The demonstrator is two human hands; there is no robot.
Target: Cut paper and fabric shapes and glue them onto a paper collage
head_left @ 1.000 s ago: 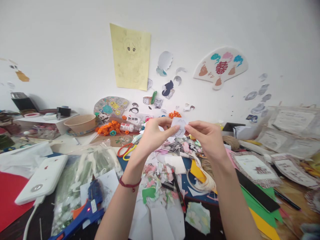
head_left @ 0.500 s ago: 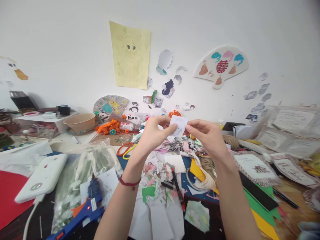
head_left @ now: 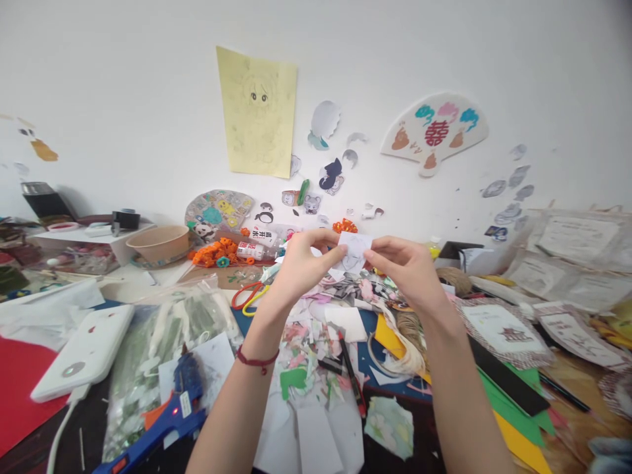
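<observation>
A small white piece of paper (head_left: 355, 253) with a faint pencil drawing is held up in front of me, above the heap of scraps. My left hand (head_left: 312, 260) pinches its left edge between thumb and fingers. On the opposite edge, the thumb and fingers of my right hand (head_left: 402, 260) close on the same paper. A dark red cord bracelet (head_left: 257, 359) circles my left wrist. Below the hands spreads a pile of cut paper scraps (head_left: 301, 342), with a dark pen (head_left: 351, 372) lying across it.
A blue glue gun (head_left: 168, 421) with a lit red light lies at front left, beside a plastic bag (head_left: 182, 316). Scissors (head_left: 249, 296) rest behind it. A white power bank (head_left: 83, 352) is further left. Twine (head_left: 409, 329) and green sheets (head_left: 518, 405) lie right. Drawings hang on the wall.
My right hand has shifted slightly left and down along the paper's edge. The paper sits a little lower and more upright. My left hand has barely moved.
</observation>
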